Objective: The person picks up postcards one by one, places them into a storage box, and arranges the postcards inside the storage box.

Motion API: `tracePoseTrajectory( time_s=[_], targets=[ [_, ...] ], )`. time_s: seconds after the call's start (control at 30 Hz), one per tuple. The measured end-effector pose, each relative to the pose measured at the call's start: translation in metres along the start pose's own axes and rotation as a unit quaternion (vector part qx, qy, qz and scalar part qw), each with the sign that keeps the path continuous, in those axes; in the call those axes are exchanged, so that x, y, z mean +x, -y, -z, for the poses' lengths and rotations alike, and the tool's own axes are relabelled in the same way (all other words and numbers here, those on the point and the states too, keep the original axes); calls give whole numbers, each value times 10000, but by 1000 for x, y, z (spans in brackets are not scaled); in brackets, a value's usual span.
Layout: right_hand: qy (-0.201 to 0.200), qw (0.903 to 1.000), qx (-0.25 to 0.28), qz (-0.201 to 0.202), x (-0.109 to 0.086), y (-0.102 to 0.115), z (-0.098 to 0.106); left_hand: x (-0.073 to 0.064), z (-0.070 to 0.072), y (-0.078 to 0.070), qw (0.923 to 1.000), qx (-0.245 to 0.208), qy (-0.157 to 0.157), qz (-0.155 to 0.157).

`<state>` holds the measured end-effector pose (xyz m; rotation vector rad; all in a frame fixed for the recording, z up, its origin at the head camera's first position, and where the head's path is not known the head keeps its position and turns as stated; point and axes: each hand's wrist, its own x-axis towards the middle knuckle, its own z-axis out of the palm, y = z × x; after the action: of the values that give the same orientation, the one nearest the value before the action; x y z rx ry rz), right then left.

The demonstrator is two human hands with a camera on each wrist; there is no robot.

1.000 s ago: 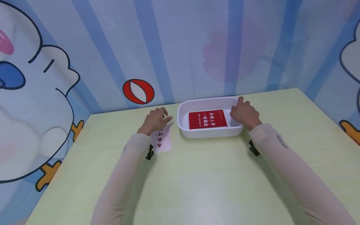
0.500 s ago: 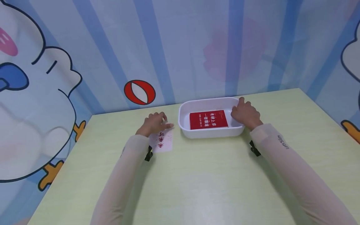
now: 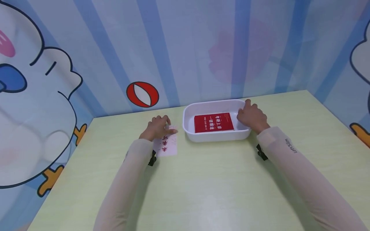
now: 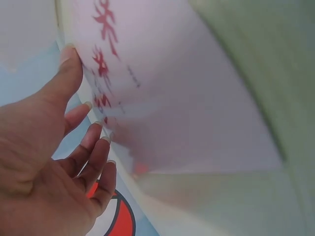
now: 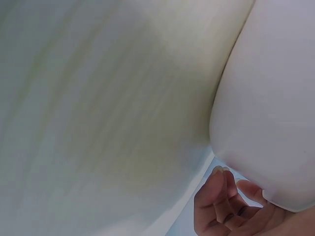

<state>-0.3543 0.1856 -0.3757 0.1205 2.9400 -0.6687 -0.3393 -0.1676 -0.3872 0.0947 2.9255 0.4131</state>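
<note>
A pale pink card (image 3: 169, 148) with red characters lies on the table. My left hand (image 3: 157, 127) is over the card's far left part, thumb and fingers apart. In the left wrist view the thumb (image 4: 71, 73) is at the card's edge and the fingers are loosely bent; whether they touch it I cannot tell. A white plastic tray (image 3: 215, 137) stands to the right, holding a red card (image 3: 213, 123) with white characters. My right hand (image 3: 252, 117) grips the tray's right end, the thumb inside the rim. In the right wrist view its fingers (image 5: 210, 189) curl beside the tray's corner.
The pale yellow-green table (image 3: 208, 186) ends behind the tray at a blue striped backdrop (image 3: 190, 51) with cartoon figures and a printed red and white ball (image 3: 142, 94). The tray is close to the table's back edge.
My left hand has shifted slightly toward me, and more of the pink card shows between the thumb and fingers. The right hand and the tray stay in place.
</note>
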Motion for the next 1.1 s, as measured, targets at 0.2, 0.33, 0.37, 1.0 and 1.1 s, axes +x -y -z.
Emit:
tracePoseTrajectory(
  time_s=[0.2,0.33,0.37,1.0,1.1],
  targets=[
    [-16,10000,-5,24,-1,1,0,-1,0,-1,10000,-23,-51,48],
    [-51,10000,-12,59,-1,2,0,-1,1,-1,9999,-31,-48,114],
    [-58,10000,-26,59,-2,2,0,-1,1,-1,9999,-12,-36,113],
    [-82,9999,-34,134,-3,2,1,2,7,-3,9977,-347,381,438],
    [-65,9999,-38,106,-3,2,1,3,8,-2,9966,-475,536,410]
  ],
)
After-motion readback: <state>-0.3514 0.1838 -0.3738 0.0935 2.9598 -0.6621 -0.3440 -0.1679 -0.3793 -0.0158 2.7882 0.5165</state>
